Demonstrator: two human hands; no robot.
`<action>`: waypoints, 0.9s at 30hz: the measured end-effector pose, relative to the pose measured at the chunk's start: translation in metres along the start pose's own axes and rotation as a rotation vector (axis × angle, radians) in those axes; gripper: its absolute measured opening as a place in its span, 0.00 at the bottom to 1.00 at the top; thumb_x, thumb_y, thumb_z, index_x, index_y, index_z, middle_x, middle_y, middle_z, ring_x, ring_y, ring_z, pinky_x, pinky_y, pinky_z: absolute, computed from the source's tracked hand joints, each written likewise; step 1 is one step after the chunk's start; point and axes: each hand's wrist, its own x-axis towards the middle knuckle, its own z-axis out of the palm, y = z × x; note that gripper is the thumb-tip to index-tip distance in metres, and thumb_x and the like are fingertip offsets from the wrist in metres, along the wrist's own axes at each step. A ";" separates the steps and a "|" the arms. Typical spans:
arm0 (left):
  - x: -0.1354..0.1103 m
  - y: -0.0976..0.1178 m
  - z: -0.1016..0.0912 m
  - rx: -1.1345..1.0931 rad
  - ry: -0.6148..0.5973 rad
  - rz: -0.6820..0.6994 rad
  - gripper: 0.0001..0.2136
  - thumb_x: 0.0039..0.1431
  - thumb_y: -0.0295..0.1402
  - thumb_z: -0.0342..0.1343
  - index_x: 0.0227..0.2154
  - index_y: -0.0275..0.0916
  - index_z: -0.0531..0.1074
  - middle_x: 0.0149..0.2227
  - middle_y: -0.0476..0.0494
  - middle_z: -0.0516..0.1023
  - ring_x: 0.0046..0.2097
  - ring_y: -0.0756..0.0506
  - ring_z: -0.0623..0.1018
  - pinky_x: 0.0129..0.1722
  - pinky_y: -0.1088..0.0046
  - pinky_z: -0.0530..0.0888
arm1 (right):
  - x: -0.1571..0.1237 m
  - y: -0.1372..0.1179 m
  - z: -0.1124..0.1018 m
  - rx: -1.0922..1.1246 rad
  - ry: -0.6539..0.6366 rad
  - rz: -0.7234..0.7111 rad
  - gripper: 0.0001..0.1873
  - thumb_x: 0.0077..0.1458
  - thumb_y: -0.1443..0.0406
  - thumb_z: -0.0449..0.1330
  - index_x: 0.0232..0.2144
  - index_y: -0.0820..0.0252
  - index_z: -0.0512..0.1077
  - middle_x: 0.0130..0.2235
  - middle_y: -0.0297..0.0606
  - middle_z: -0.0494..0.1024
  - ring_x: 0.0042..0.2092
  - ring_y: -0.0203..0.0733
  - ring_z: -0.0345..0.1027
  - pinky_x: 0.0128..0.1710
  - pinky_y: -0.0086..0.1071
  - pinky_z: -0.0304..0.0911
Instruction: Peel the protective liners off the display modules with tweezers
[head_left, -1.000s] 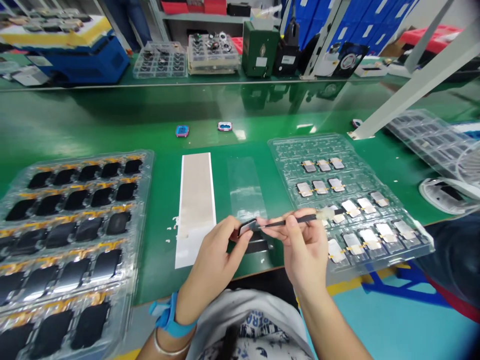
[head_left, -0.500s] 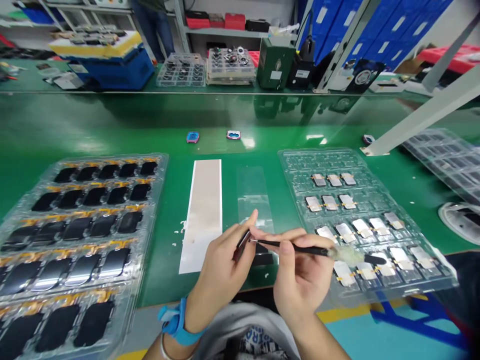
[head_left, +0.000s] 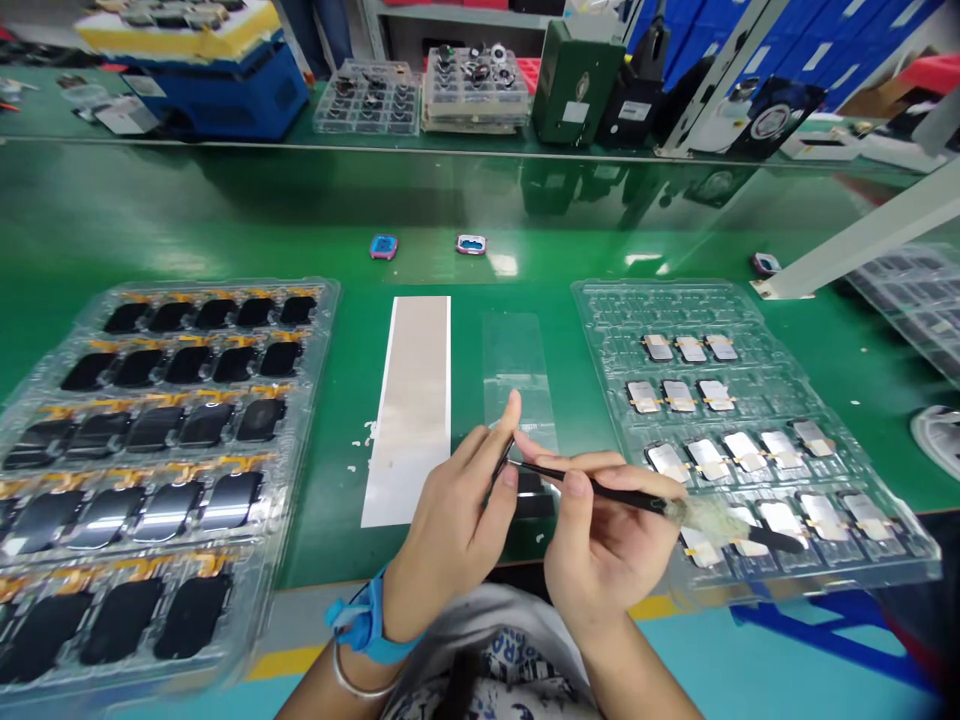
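**Small part pinched above the near edge of a green bench**

The glossy green bench (head_left: 225, 220) runs wide, with a second bench behind it carrying a green box (head_left: 577, 70) and stacked trays. On the left sits a clear tray (head_left: 319, 340) of dark screens. On the right, another clear tray (head_left: 637, 305) holds pale-faced parts. Between the trays lie a pale strip (head_left: 411, 400) and a clear film (head_left: 517, 365).

The left hand (head_left: 457, 520), a blue strap (head_left: 364, 620) on its wrist, pinches a small dark part (head_left: 504, 464) between thumb and fingertips, above the bench's near edge. The right hand (head_left: 600, 545) is closed around a black tool (head_left: 600, 488), thumb on top. The tool's tip touches the part right beside the left thumb, and its wrapped tail reaches out over the right tray.
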 end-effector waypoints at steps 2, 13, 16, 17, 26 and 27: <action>0.000 0.001 0.000 0.004 -0.005 -0.003 0.25 0.74 0.35 0.39 0.72 0.45 0.48 0.44 0.40 0.72 0.41 0.43 0.73 0.48 0.64 0.73 | 0.000 0.001 0.000 -0.028 0.004 -0.005 0.11 0.65 0.73 0.56 0.43 0.50 0.63 0.35 0.32 0.78 0.40 0.40 0.81 0.43 0.45 0.82; 0.001 -0.001 0.001 0.034 -0.002 -0.005 0.25 0.74 0.34 0.38 0.72 0.47 0.47 0.45 0.40 0.73 0.40 0.44 0.73 0.45 0.65 0.74 | -0.001 0.003 0.000 -0.024 0.009 -0.010 0.12 0.65 0.74 0.57 0.42 0.51 0.63 0.35 0.31 0.78 0.40 0.40 0.81 0.41 0.43 0.82; 0.001 -0.001 0.001 0.049 0.003 0.006 0.26 0.74 0.34 0.38 0.72 0.46 0.47 0.44 0.40 0.73 0.39 0.44 0.73 0.45 0.64 0.75 | -0.001 0.004 -0.001 0.005 0.007 -0.014 0.12 0.65 0.75 0.56 0.43 0.52 0.63 0.36 0.32 0.78 0.41 0.40 0.80 0.42 0.43 0.82; 0.001 -0.001 0.001 0.054 0.004 0.007 0.26 0.74 0.34 0.38 0.72 0.46 0.47 0.44 0.40 0.73 0.40 0.44 0.74 0.46 0.64 0.75 | -0.001 0.004 -0.001 0.010 0.010 -0.009 0.12 0.65 0.75 0.56 0.43 0.52 0.63 0.36 0.32 0.78 0.41 0.40 0.80 0.42 0.43 0.82; 0.000 -0.001 0.001 0.077 0.010 0.001 0.26 0.74 0.33 0.38 0.72 0.46 0.47 0.45 0.39 0.74 0.43 0.43 0.76 0.46 0.63 0.76 | -0.002 0.005 0.000 0.001 0.010 -0.013 0.12 0.65 0.74 0.56 0.43 0.51 0.63 0.36 0.32 0.78 0.41 0.40 0.81 0.42 0.44 0.82; 0.000 -0.002 0.001 0.079 0.010 0.000 0.26 0.74 0.33 0.38 0.72 0.46 0.46 0.46 0.39 0.74 0.43 0.43 0.76 0.46 0.63 0.76 | -0.002 0.005 -0.001 -0.004 0.012 -0.012 0.12 0.65 0.74 0.56 0.43 0.51 0.63 0.35 0.32 0.78 0.41 0.40 0.81 0.42 0.44 0.82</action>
